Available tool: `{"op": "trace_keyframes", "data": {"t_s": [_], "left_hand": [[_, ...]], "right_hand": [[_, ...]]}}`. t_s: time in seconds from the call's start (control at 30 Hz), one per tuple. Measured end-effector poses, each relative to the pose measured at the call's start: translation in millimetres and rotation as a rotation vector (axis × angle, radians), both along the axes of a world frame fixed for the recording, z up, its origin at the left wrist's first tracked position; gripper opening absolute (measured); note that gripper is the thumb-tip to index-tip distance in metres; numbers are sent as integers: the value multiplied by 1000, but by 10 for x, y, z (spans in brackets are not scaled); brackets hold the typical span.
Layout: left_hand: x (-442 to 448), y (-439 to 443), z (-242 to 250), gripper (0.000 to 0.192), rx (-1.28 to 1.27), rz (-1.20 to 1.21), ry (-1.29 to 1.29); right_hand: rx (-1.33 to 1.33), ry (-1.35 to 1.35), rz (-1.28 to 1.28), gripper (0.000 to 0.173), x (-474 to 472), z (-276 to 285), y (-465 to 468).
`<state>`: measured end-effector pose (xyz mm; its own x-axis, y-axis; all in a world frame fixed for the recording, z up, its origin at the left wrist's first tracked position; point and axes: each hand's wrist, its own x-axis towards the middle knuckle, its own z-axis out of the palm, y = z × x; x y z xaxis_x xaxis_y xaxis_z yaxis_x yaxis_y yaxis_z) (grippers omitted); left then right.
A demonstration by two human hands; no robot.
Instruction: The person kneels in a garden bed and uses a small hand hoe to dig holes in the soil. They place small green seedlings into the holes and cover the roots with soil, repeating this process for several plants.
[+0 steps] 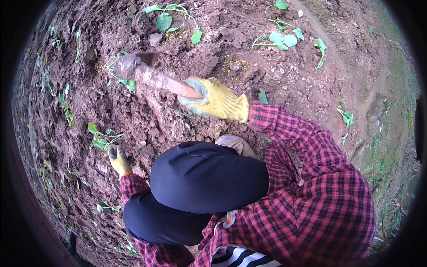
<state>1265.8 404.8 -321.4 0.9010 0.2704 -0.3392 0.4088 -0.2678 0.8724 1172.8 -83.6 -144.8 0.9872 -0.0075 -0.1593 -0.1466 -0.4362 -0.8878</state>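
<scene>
My right hand (217, 100), in a yellow knit glove with a grey-green coated palm, grips the wooden handle (166, 83) of a short hoe. Soil cakes the hoe's head (126, 66), and its dark blade (149, 58) is seen edge-on against the ground. A leafy green seedling (122, 81) lies partly behind that head. Lower left, my left hand (119, 162), gloved alike, is at another seedling (100, 143). Its fingertips meet the lower leaves; whether they pinch the plant is unclear.
Cloddy reddish-brown soil (196, 63) surrounds me. Loose seedlings lie at the top (164, 20) and upper right (278, 40). Yellow granules (235, 65) dot the ground in patches. My dark-trousered knee (206, 177) and shoe (237, 145) are close by. A mossy strip (383, 160) runs along the right.
</scene>
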Motion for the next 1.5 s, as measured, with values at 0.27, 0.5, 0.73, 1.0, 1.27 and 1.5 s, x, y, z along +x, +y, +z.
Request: {"op": "trace_keyframes", "data": {"t_s": [0.27, 0.5, 0.73, 1.0, 1.27, 1.5], "left_hand": [[408, -739, 467, 42, 90, -229, -73], [990, -1841, 1438, 37, 190, -729, -117], [1121, -3022, 2010, 39, 286, -1145, -157], [587, -4983, 1168, 30, 364, -1399, -140], [-298, -6142, 540, 60, 602, -1255, -533], [-165, -6136, 312, 11, 543, -1207, -767]], "right_hand": [[432, -265, -90, 23, -5, 787, -928], [296, 639, -277, 33, -550, -266, -973], [906, 200, -555, 34, -1509, -268, -1030], [570, 65, -1098, 35, -2578, -7, -1441], [600, 413, -1251, 42, -2846, -350, -1424], [557, 382, -1203, 40, -2780, -303, -1417]]}}
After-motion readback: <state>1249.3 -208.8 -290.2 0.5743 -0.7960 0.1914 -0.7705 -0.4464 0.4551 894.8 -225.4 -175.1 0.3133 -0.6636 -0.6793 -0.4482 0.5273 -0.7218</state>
